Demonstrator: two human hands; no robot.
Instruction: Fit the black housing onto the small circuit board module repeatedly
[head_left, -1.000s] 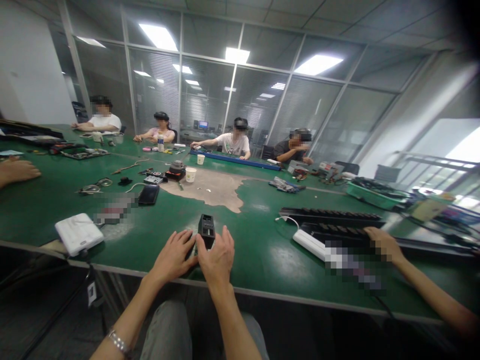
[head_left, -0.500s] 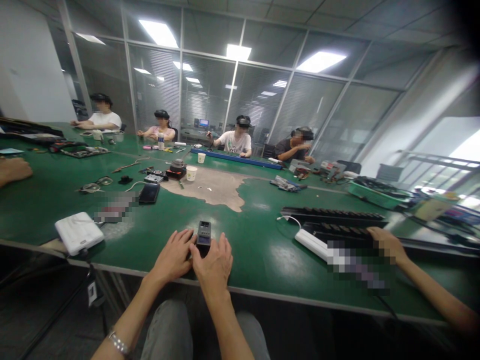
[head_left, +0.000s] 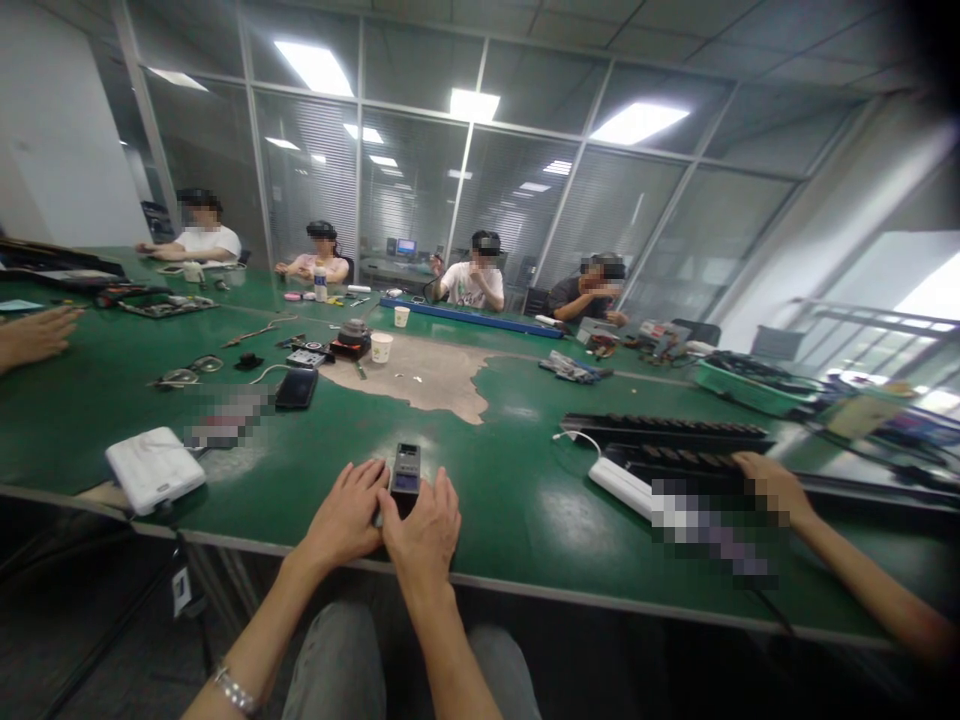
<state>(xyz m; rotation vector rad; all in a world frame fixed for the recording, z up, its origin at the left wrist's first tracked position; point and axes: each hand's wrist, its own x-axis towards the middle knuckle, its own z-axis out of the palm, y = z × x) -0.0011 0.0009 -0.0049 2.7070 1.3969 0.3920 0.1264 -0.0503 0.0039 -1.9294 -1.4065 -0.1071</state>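
Boxy black block [head_left: 406, 468] between two hands on the glossy green table [head_left: 517, 450]
From afar I see the right hand [head_left: 421, 520] clamped round its near end; I cannot tell whether the left hand [head_left: 341, 515] grips; two paper cups [head_left: 381, 348] stand beyond, one white box [head_left: 155, 468] left, notched black bars [head_left: 667, 429] right

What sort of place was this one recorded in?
Probably an office or meeting room used as a workshop: a large green table holds what look like loose electronic parts, with a glass partition behind.
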